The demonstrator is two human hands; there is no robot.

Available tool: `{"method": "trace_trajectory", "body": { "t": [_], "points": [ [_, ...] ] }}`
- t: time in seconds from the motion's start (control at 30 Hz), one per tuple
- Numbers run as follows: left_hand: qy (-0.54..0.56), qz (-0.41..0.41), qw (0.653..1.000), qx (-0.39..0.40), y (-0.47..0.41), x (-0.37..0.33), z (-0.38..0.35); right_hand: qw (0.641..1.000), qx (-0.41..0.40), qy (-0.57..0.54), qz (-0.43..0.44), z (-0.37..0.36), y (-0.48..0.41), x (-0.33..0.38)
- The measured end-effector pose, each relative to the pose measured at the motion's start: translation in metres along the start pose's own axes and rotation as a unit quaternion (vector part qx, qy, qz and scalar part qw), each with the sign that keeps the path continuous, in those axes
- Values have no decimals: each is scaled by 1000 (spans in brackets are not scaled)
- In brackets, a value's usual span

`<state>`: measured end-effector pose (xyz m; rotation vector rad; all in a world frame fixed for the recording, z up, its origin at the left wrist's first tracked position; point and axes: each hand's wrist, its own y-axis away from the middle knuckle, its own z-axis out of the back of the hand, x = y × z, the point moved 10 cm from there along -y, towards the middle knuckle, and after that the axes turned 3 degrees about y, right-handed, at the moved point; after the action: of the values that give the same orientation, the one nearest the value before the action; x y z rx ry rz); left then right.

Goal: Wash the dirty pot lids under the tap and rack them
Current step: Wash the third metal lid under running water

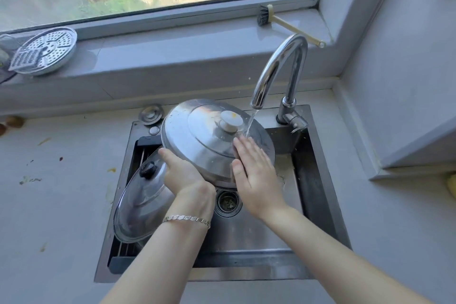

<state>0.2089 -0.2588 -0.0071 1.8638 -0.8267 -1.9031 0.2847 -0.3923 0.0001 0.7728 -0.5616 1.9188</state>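
Note:
A steel pot lid with a white knob [197,136] is tilted over the sink [318,180], under the tap [278,66]. Water runs from the spout onto its right side. My left hand [183,173] grips the lid's lower left rim. My right hand [254,170] lies flat on the lid's right face, fingers together, just below the stream. A second steel lid with a black knob [140,200] leans on the black rack [145,142] at the sink's left side, partly behind my left wrist.
The sink drain [228,202] sits below the held lid. A small sink plug [151,114] rests on the counter behind the sink. A perforated steamer plate and a grater [47,50] lie on the windowsill, with a brush [283,22] to the right. Food stains mark the left counter [61,192].

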Motion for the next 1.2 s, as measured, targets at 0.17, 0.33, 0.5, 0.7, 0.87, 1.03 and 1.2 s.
{"method": "trace_trajectory", "body": {
  "t": [0.17, 0.33, 0.5, 0.7, 0.87, 1.03, 1.2],
  "points": [
    [9, 6, 1000, 6, 1, -1, -2, 999, -51, 9, -3, 10, -13, 2],
    [-9, -43, 999, 20, -8, -13, 2, 988, 29, 10, -152, -8, -32, -39],
    [-53, -6, 985, 165, -8, 14, -7, 981, 59, -49, -177, 4, -71, -92],
    [-220, 11, 941, 257, 0, 41, -27, 974, 217, -52, -46, -7, -93, -45],
    [-134, -13, 973, 188, -9, 32, -39, 973, 171, 89, 128, -29, -53, 44],
    [-70, 6, 991, 115, -33, 17, -24, 981, 92, -54, 161, 2, -17, 49],
    [-79, -32, 984, 156, -34, -1, -22, 989, 5, -75, -124, 45, -42, -39]
  ]
}}
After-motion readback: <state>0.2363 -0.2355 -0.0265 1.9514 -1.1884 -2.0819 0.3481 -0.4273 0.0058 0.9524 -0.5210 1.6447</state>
